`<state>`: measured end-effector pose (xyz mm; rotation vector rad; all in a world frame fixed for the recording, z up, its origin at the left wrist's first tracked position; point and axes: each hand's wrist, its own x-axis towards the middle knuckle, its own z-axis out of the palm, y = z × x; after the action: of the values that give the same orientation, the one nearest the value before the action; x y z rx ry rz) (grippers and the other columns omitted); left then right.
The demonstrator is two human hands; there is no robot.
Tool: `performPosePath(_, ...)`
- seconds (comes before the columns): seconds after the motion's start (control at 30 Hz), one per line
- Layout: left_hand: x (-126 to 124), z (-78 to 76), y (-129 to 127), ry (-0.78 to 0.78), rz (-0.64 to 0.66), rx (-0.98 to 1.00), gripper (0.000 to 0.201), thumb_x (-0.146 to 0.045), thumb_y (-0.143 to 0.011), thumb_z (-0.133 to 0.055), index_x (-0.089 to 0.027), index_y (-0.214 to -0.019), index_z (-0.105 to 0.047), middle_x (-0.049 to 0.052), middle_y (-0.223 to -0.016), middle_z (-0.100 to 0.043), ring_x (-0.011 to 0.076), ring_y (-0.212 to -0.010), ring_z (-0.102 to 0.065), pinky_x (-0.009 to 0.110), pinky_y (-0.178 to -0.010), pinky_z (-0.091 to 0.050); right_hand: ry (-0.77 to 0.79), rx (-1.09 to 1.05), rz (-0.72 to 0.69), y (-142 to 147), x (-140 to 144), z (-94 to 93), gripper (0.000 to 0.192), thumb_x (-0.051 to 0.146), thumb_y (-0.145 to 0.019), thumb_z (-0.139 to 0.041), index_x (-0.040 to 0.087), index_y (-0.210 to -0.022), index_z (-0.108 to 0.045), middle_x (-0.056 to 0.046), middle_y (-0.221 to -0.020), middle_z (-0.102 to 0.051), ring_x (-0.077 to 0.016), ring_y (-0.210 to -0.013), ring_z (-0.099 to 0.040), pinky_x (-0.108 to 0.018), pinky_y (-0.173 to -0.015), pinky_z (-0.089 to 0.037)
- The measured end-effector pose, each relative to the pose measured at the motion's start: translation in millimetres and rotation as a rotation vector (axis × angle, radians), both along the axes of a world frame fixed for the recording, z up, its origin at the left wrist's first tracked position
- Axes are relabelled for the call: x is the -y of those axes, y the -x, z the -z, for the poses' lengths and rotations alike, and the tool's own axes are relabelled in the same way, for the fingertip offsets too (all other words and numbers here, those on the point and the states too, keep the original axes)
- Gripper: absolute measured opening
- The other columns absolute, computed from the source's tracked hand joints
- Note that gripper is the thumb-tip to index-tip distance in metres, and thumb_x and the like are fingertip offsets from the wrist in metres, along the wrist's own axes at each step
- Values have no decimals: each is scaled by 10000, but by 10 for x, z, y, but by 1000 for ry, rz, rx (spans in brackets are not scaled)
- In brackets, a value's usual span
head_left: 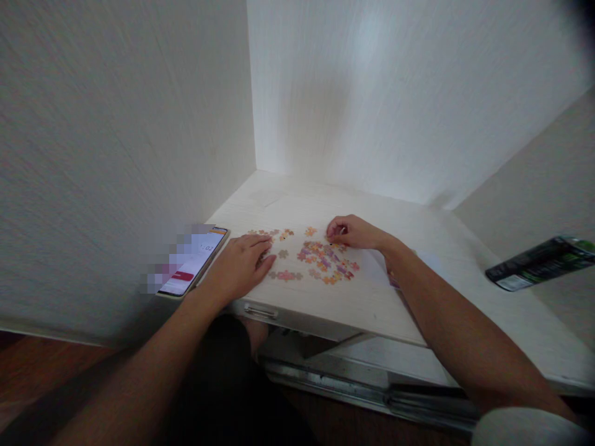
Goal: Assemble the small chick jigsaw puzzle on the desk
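Several small colourful jigsaw pieces [325, 260] lie scattered on a pale wooden desk [362, 297]. My left hand [242, 263] rests flat on the desk, fingers spread, its fingertips touching a few loose pieces at the left of the scatter. My right hand [351, 232] is curled at the far edge of the main cluster, its fingertips pinching what looks like one jigsaw piece; the piece itself is mostly hidden by the fingers.
A smartphone [193, 263] with a lit screen lies at the desk's left edge beside my left hand. A dark green packet [542, 263] sits at the right. White walls enclose the desk on three sides. A drawer handle [260, 311] shows under the front edge.
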<state>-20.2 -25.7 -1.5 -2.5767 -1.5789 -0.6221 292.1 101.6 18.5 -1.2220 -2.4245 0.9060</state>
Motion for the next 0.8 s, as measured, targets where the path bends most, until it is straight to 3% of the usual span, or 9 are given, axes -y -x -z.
performPosePath(0.43,36,-31,-10,-45,-32,-28,318,-375,-967,-487,-205,-1170,-664,60,-1331,-637,273,-1212,-561,501,-1013,-347,29,48,-43,33,44,-48,314,394,-777,-675,133,-946,-717,-31,-712,-632,-126,-618,-513,-262,-574,-393)
performPosePath(0.8,32,-27,13,-91,-5,-7,327,-354,-969,-488,-187,-1204,-642,79,-1324,-632,278,-1215,-555,481,-1014,-358,-54,2,41,124,111,-59,149,221,-817,-539,147,-878,-653,-36,-748,-645,-107,-571,-516,-242,-557,-402)
